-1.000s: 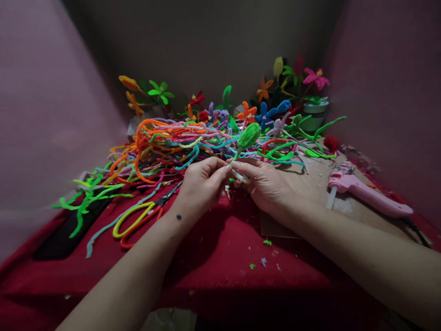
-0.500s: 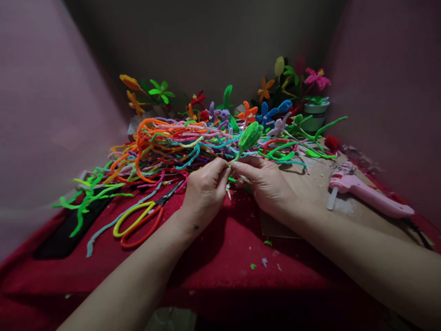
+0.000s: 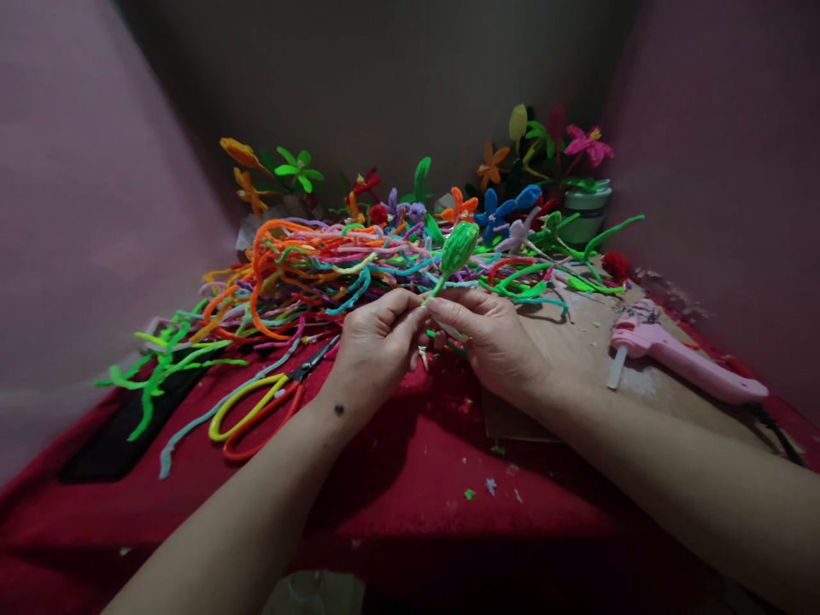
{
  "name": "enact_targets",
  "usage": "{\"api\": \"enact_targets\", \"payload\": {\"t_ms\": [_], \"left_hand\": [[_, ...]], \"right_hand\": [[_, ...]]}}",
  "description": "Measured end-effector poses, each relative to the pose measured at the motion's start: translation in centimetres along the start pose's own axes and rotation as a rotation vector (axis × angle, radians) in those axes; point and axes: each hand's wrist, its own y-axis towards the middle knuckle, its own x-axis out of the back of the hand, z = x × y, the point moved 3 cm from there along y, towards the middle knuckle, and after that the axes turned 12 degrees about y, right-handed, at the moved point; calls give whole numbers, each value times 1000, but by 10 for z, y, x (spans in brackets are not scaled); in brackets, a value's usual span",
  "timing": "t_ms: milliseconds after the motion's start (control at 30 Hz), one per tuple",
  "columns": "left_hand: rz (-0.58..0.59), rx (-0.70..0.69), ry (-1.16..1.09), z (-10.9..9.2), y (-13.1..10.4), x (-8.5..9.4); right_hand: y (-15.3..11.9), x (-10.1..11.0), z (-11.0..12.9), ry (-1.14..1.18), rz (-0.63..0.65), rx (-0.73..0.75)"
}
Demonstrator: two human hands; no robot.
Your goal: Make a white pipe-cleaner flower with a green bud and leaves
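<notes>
A green fuzzy bud (image 3: 459, 248) on a thin green stem stands tilted up to the right above my fingertips. My right hand (image 3: 496, 337) pinches the stem low down between thumb and index finger. Right beside it, my left hand (image 3: 383, 342) is closed with its thumb and index finger at the stem's lower end, the two hands touching or almost so. Behind them lies a large heap of coloured fuzzy stems (image 3: 333, 265). A small pale piece (image 3: 423, 357) shows below my left fingers; what it belongs to is unclear.
Scissors (image 3: 256, 414) with yellow and red handles and a black flat object (image 3: 121, 436) lie at left. At right, a pink glue gun (image 3: 698, 367) rests on cardboard (image 3: 564, 359). Fuzzy flowers and a pale pot (image 3: 586, 213) stand behind. Scraps dot the red cloth (image 3: 410, 478).
My left wrist has turned and shifted slightly left, and its fingers have rolled at the stem's end. The bud has moved a little up and left.
</notes>
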Motion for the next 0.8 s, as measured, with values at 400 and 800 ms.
{"api": "enact_targets", "payload": {"t_ms": [400,800], "left_hand": [[356,284,-516,4,1,7],[99,2,132,1,2,6]], "right_hand": [[7,-2,-1,171,112,-80],[5,1,3,91,2,13]]}}
